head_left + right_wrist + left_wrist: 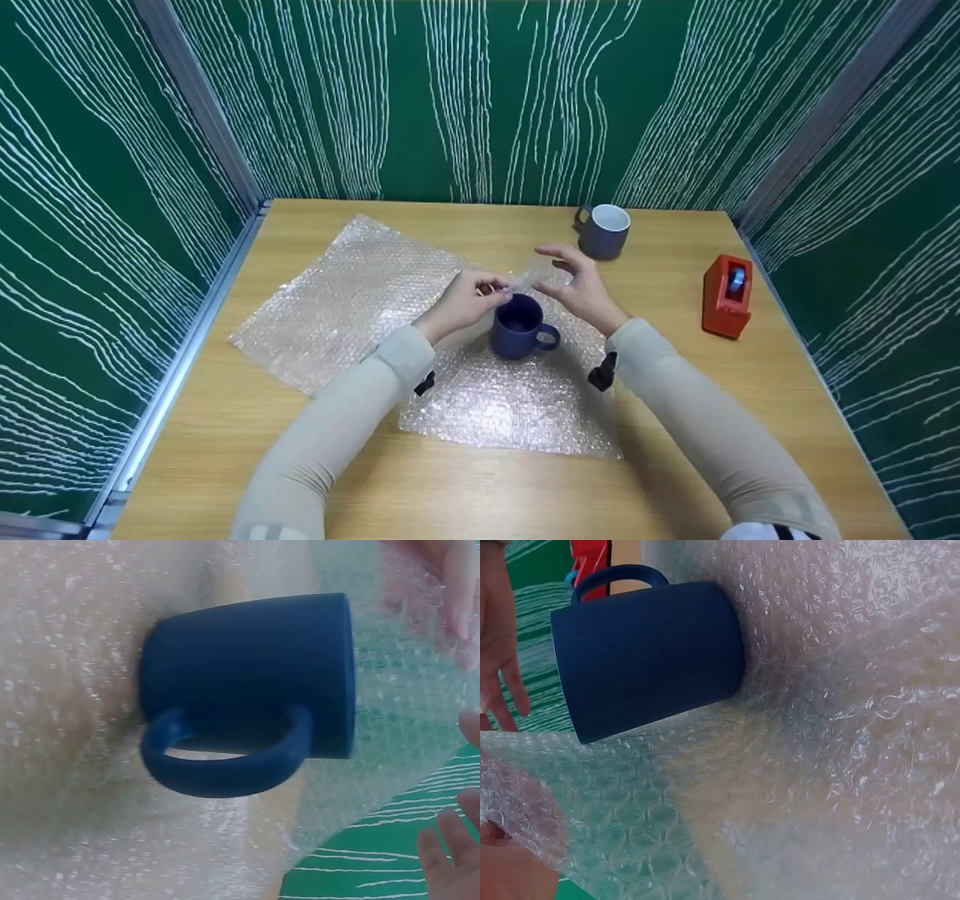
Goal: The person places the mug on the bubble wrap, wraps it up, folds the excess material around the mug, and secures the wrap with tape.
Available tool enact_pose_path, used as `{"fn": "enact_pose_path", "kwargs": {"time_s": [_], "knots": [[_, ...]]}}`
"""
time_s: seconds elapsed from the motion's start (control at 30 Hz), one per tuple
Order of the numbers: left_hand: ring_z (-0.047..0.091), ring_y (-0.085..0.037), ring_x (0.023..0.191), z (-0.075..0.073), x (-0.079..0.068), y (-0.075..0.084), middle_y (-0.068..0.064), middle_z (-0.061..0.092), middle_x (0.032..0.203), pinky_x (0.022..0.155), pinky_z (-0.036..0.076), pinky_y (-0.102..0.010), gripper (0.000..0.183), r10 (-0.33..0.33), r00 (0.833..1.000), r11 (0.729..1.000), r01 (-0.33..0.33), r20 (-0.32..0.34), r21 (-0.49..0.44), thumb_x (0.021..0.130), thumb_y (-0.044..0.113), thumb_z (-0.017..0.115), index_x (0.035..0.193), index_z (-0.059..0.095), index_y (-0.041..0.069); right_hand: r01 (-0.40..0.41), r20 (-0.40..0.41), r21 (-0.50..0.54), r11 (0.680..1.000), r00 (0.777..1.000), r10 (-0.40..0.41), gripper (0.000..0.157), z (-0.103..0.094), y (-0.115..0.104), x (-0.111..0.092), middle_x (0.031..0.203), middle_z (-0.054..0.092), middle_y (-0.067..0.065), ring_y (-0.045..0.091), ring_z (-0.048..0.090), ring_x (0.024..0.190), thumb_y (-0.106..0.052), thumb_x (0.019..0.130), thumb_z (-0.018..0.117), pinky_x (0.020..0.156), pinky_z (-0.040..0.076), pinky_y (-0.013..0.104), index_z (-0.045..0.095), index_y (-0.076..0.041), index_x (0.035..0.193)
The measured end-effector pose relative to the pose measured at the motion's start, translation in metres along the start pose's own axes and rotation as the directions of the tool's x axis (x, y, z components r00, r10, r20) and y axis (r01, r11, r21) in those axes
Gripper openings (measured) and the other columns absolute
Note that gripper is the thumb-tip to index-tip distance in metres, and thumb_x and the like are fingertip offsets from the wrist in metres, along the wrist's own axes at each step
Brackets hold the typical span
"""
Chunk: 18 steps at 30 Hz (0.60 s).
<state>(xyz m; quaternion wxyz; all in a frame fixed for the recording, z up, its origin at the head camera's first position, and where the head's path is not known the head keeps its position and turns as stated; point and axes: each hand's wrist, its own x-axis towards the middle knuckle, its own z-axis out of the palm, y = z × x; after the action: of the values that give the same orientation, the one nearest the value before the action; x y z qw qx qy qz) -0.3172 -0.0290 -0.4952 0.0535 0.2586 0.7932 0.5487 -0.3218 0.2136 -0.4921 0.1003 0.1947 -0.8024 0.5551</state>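
A dark blue mug (516, 330) stands upright on a sheet of bubble wrap (517, 420), its handle towards the right. Just behind the mug's rim, my left hand (466, 304) pinches a raised corner of the wrap between thumb and fingers. That lifted flap (405, 705) rises behind the mug in the right wrist view. My right hand (581, 289) is at the flap's right side, thumb and fingers spread apart. In the left wrist view the right hand's fingers (514, 682) are loosely extended, away from the wrap.
More bubble wrap (337, 315) spreads over the table's left side. A grey mug with a white inside (602, 232) stands at the back, beyond my right hand. To the right is a red tape dispenser (726, 296). Green walls (465, 97) with white lines enclose the wooden table (465, 495).
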Motion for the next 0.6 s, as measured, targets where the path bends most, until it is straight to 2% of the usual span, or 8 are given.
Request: {"fn": "enact_pose_path", "kwargs": {"time_s": [0.13, 0.27, 0.5, 0.6], "knots": [[0.06, -0.013, 0.086, 0.0024, -0.0019, 0.0014, -0.009, 0.075, 0.098, 0.078, 0.048, -0.02, 0.018, -0.001, 1.0, 1.0, 0.001, 0.02, -0.004, 0.1, 0.006, 0.073, 0.113, 0.08, -0.005, 0.018, 0.047, -0.062, 0.998, 0.999, -0.015, 0.045, 0.0, -0.0059, 0.0023, 0.14, 0.069, 0.027, 0.044, 0.059, 0.14, 0.01, 0.086, 0.083, 0.124, 0.043, 0.058, 0.073, 0.007, 0.129], [0.06, -0.01, 0.088, 0.0037, -0.0049, 0.0038, -0.014, 0.078, 0.105, 0.081, 0.05, -0.021, 0.019, -0.018, 0.999, 1.0, 0.018, 0.039, 0.0, 0.101, 0.008, 0.074, 0.116, 0.081, -0.001, 0.024, 0.091, -0.105, 0.994, 0.996, -0.014, 0.033, 0.0008, -0.0066, 0.0018, 0.134, 0.074, 0.025, 0.044, 0.064, 0.134, 0.009, 0.086, 0.082, 0.122, 0.045, 0.055, 0.079, 0.005, 0.119], [0.061, -0.01, 0.089, 0.001, -0.0069, 0.0044, -0.014, 0.08, 0.107, 0.084, 0.05, -0.023, 0.019, -0.032, 0.996, 0.999, 0.031, 0.077, 0.017, 0.101, 0.011, 0.075, 0.117, 0.081, 0.002, 0.033, 0.142, -0.051, 0.998, 0.989, -0.025, 0.011, -0.0023, -0.0034, -0.0033, 0.115, 0.079, 0.027, 0.045, 0.07, 0.125, 0.01, 0.089, 0.081, 0.12, 0.049, 0.054, 0.081, 0.007, 0.099], [0.06, -0.009, 0.088, -0.0046, -0.0078, 0.0055, -0.009, 0.08, 0.105, 0.082, 0.049, -0.022, 0.021, -0.055, 0.992, 0.998, 0.052, 0.112, 0.027, 0.101, 0.014, 0.077, 0.118, 0.082, 0.004, 0.037, 0.158, -0.038, 0.999, 0.987, -0.031, 0.009, -0.0053, -0.0027, -0.007, 0.11, 0.08, 0.027, 0.045, 0.073, 0.121, 0.01, 0.088, 0.082, 0.12, 0.05, 0.047, 0.082, 0.008, 0.096]]}}
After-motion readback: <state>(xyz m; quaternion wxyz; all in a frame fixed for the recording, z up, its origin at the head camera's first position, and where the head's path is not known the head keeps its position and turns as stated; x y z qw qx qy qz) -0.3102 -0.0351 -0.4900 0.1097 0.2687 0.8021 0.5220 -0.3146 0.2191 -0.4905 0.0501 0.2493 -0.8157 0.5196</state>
